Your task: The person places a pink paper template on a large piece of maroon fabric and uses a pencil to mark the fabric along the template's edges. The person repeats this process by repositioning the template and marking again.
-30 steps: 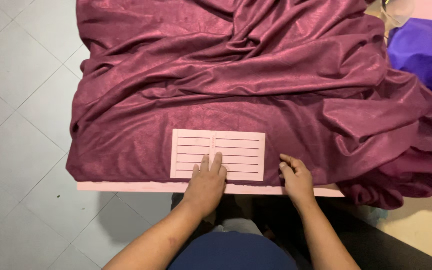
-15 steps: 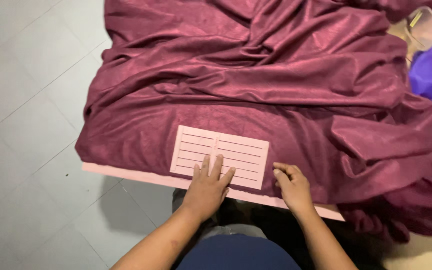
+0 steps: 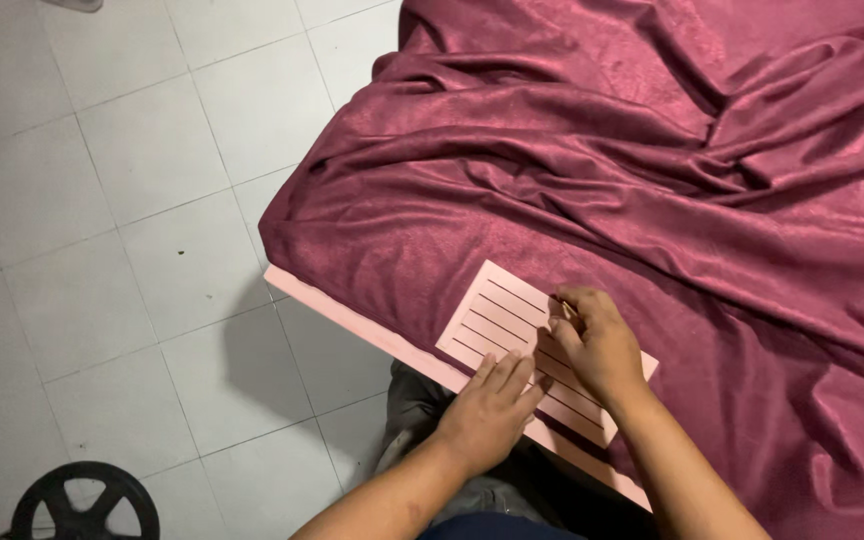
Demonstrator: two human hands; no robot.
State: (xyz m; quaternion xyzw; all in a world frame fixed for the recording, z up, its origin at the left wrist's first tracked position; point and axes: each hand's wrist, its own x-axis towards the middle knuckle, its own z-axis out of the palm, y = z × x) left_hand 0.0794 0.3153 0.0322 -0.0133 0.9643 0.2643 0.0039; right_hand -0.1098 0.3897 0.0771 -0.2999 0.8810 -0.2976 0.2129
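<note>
A pale pink rectangular card (image 3: 500, 315) with dark parallel slots lies flat on maroon fabric (image 3: 652, 180) spread over a pink table. My left hand (image 3: 490, 408) rests flat on the card's near edge, fingers together and pointing away from me. Over the card's middle sits my right hand (image 3: 598, 345), its fingers curled and pressing down; whether it pinches anything small I cannot tell.
The pink table edge (image 3: 337, 305) juts out over a grey tiled floor (image 3: 122, 200). A black wheel-shaped object (image 3: 82, 505) sits on the floor at lower left. The fabric lies in heavy folds across the table's far side.
The view has swung left, bringing more floor into sight. My right hand has moved from the fabric beside the card onto the card's middle. My left hand stays on the card's near edge.
</note>
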